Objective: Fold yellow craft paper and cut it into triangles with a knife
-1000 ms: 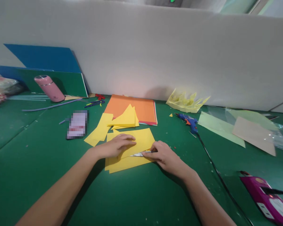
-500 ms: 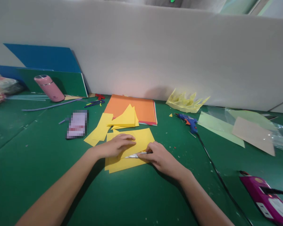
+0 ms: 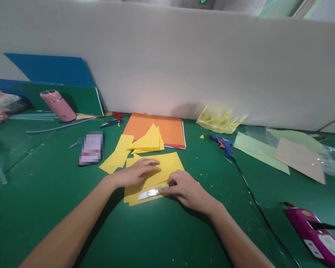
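My left hand (image 3: 139,171) lies with fingers stretched out on the folded yellow paper (image 3: 169,162), near its left side. In my right hand (image 3: 187,189) a utility knife (image 3: 149,194) is gripped; its bare blade points left over the lower layer of the paper, just below the upper layer's front edge. The hand hides most of the knife's handle. Just behind the sheet are folded yellow triangles (image 3: 150,140) and a yellow paper strip (image 3: 120,150).
Orange paper (image 3: 156,124) lies at the back. On the right are a blue glue gun (image 3: 225,145) with a black cord, a pointed yellow paper piece (image 3: 222,121) and a magenta power strip (image 3: 309,227). A phone (image 3: 91,148) and pink bottle (image 3: 58,106) are on the left.
My right hand has brought the knife out from between the paper layers, slightly towards me, and its blade now shows. The left hand has stayed in place.
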`<state>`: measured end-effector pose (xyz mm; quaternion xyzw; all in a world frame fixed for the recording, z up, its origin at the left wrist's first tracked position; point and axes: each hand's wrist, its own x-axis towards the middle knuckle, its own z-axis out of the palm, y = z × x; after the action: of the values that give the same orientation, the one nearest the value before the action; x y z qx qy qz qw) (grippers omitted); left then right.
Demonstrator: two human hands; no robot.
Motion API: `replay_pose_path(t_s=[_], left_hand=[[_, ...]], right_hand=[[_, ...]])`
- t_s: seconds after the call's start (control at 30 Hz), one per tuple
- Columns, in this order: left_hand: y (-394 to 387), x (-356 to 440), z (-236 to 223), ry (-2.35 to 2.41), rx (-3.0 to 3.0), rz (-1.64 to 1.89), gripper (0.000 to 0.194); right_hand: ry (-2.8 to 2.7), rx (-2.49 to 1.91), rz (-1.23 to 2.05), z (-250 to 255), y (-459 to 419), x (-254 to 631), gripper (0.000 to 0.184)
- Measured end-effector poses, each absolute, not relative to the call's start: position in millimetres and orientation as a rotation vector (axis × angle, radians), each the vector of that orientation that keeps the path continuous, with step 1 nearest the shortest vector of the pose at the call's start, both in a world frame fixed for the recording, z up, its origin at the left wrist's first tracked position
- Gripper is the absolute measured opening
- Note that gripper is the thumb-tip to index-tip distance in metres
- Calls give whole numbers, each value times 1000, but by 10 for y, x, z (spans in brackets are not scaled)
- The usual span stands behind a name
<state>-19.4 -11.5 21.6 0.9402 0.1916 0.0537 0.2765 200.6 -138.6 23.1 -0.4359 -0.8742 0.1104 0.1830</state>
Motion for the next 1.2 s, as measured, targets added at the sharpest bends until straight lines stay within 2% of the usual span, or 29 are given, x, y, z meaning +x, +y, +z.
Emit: replay_pose_path(t_s=[0.1,0.33,0.47,0.53,0.63,0.7,0.8,0.93,1.07,1.2], left_hand=[[-138,-191,250,509,2509,145,38],[-197,-174,298,598,2484,119,52],[-239,-155,323,600,2487,217,55],[-261,-137,336,596,2472,298,51],[-276,-96,336,578,2508,398,35],[-273,-64,327,553,2564,439,26],[-266,-29,323,566,2595,545,26],[-278,-14,358,787,2381,799,19],[-309,11,396,1142,1990,905,37],[-361,76,391,1270,1778,752,48]], right_hand=[[-2277,-1252,359,176,-1393,2273,36],[-1857,-1751,-145,15,-1333,2663,35],[-1884,-1845,-196,-51,-1294,2618,35],[-1891,-1881,-215,-43,-1287,2544,34],[-1853,-1805,-231,21,-1301,2377,32],[-1910,-1601,-51,70,-1322,2251,33],[-2002,-1387,328,105,-1358,2096,35],[-1838,-1331,650,80,-1386,1980,41],[-1510,-1285,1000,63,-1389,1871,48],[-1184,-1221,1200,72,-1360,1775,52]])
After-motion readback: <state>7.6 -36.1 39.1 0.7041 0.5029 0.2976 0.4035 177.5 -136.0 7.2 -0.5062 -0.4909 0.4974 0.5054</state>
